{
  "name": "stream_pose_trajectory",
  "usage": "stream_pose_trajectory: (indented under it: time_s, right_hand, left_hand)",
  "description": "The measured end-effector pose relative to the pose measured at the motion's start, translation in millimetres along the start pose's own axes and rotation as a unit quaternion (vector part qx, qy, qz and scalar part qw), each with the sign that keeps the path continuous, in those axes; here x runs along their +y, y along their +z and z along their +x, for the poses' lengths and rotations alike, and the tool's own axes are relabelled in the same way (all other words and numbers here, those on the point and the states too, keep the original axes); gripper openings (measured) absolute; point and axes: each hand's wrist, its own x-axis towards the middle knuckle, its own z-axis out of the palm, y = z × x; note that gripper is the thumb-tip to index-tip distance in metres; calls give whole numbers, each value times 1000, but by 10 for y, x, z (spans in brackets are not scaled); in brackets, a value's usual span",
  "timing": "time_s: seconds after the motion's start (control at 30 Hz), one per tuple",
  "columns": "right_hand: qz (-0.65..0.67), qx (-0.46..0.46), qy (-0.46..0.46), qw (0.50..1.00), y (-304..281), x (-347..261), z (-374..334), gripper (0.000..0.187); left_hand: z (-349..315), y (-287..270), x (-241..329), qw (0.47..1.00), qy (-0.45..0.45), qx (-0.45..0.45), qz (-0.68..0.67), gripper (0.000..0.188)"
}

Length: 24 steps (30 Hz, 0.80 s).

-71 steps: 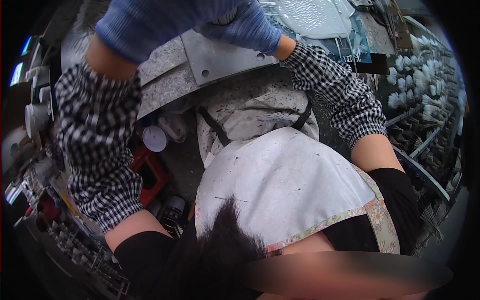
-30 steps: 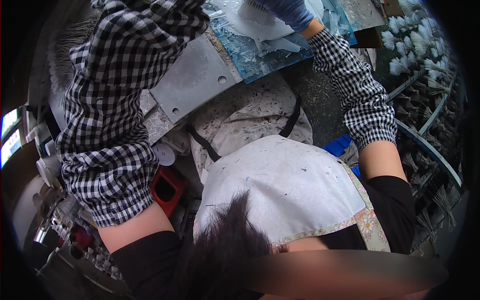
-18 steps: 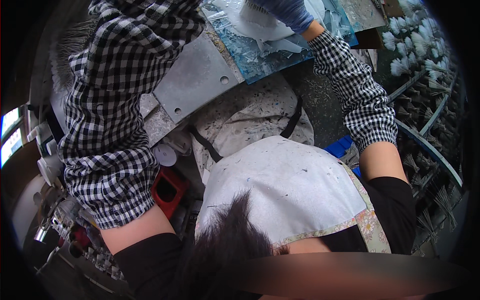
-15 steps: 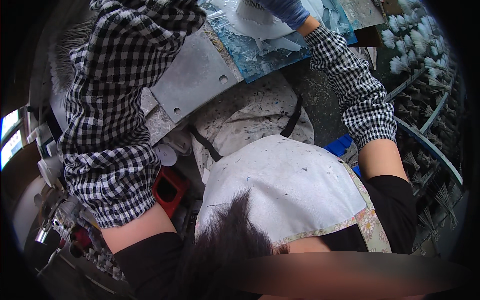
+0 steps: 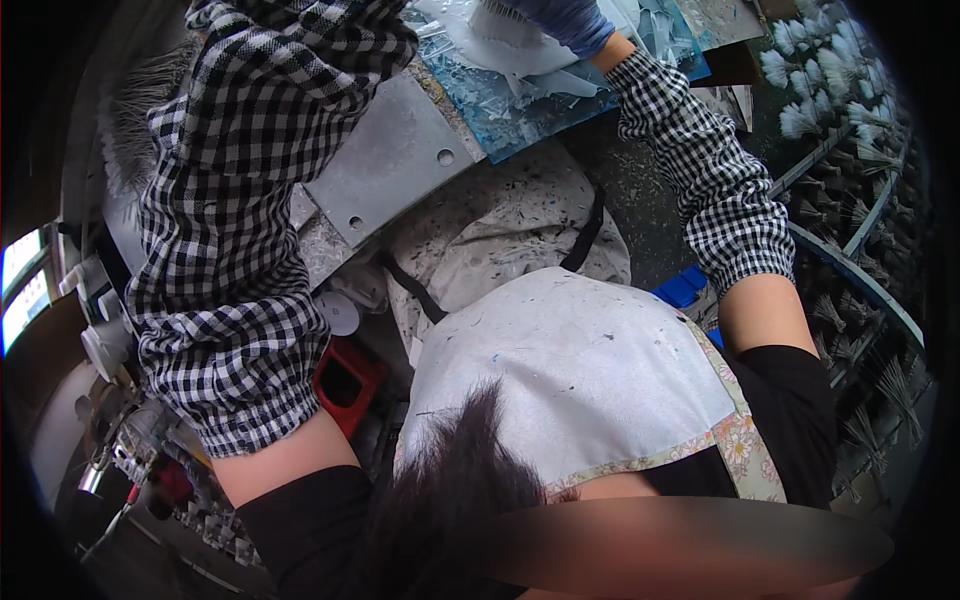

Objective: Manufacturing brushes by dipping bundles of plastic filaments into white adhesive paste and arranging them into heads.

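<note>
My right hand wears a blue glove and rests at the top edge on white and clear scraps lying on a blue board. Only the wrist part of the glove shows, so its grip is hidden. My right forearm is in a black-and-white checked sleeve. My left arm, in the same checked sleeve, reaches up past the top edge, and that hand is out of the picture. A grey metal plate with holes lies between the arms. A speckled white apron covers my front.
A red box and a round white lid sit low on the left. Tools and small parts crowd the left edge. A blue object lies by my right elbow. Racks of white tufted pieces curve along the right.
Both arms have stretched farther up and forward than 2.4 s ago, so the left glove left the picture. Over the last second almost nothing has moved.
</note>
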Motion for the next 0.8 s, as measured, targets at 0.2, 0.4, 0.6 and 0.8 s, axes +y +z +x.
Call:
stream_pose_trajectory:
  time_s: [0.2,0.4,0.6,0.8]
  right_hand:
    - [7,-3,25,1000,-13,44,-10,18]
    - [-36,-32,35,998,10,143,-15,24]
    - [-75,-77,72,992,3,133,-14,29]
    - [-65,-28,48,996,6,149,-170,45]
  left_hand:
    - [62,-39,28,999,-13,-41,-28,19]
    - [57,0,29,1000,1,-15,-23,20]
    - [27,-1,24,1000,1,-3,5,21]
    - [-30,-31,65,1000,4,-10,1,18]
